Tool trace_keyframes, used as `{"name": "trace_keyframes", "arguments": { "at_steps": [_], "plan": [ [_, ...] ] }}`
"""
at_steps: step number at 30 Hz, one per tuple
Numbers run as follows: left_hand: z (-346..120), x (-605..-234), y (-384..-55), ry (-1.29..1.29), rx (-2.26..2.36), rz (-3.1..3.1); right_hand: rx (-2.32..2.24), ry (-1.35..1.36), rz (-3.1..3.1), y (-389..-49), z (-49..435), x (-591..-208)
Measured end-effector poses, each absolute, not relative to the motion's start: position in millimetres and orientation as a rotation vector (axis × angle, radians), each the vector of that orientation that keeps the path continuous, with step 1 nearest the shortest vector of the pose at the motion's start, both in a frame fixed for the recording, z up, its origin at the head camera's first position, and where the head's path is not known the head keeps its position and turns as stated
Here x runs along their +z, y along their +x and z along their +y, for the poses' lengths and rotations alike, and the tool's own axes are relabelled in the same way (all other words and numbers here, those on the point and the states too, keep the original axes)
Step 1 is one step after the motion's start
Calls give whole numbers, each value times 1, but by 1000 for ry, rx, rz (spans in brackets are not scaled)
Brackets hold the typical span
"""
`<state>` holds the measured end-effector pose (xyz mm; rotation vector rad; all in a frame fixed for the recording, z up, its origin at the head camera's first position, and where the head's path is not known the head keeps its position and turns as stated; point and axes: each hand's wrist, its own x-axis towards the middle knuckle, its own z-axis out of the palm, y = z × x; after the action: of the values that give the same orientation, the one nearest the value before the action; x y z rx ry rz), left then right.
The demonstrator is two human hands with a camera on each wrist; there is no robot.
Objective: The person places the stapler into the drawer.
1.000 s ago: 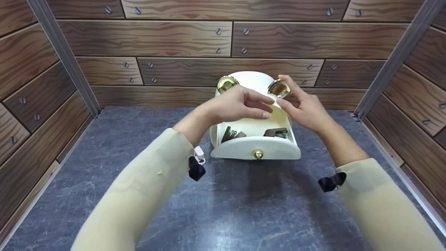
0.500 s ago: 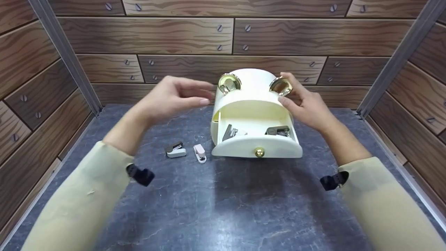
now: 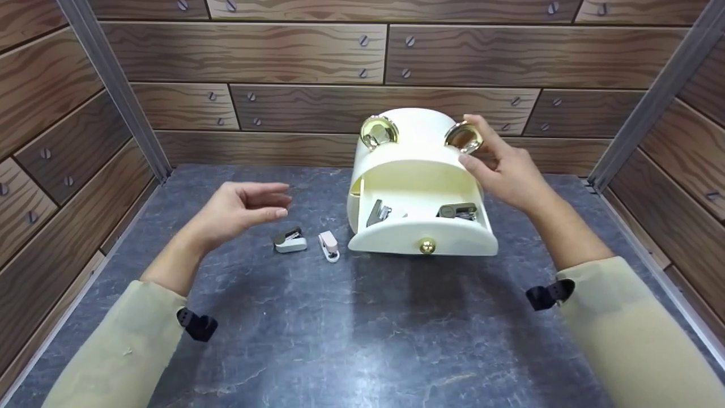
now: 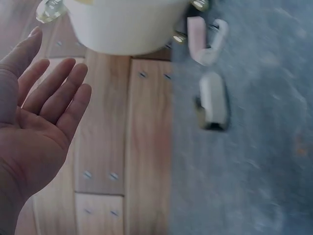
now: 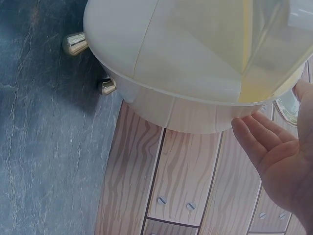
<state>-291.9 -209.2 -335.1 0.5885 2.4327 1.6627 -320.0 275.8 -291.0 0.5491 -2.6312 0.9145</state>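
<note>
We've our left hand (image 3: 239,211) nearer, empty fingers loosely parted, the small dark-and-white oblong stapler (image 3: 291,245) at their six o'clock, lying roughly nine-to-three.

the tabletop (image 3: 362,317) is dark blue-grey, veined like stone, with a bright glare toward the near side. farther back, a rounded white box (image 3: 419,170) stands on short gold feet (image 5: 76,44). just left of it lies a pale pink stapler (image 3: 328,246), and beyond that, apart, a dark-topped stapler (image 3: 290,243).
</note>
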Motion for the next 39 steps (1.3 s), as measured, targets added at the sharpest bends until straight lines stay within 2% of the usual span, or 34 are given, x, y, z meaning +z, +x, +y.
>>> {"name": "trace_keyframes", "arguments": {
  "at_steps": [9,18,39],
  "plan": [
    [-230,-386,-304,479,1663,2442,928,568,-2631,-320,276,-291],
    [-228,-427,-319,434,1643,2480,923,566,-2625,-322,276,-291],
    [-202,-461,-339,495,1559,2596,913,588,-2618,-321,278,-291]
  ]
}}
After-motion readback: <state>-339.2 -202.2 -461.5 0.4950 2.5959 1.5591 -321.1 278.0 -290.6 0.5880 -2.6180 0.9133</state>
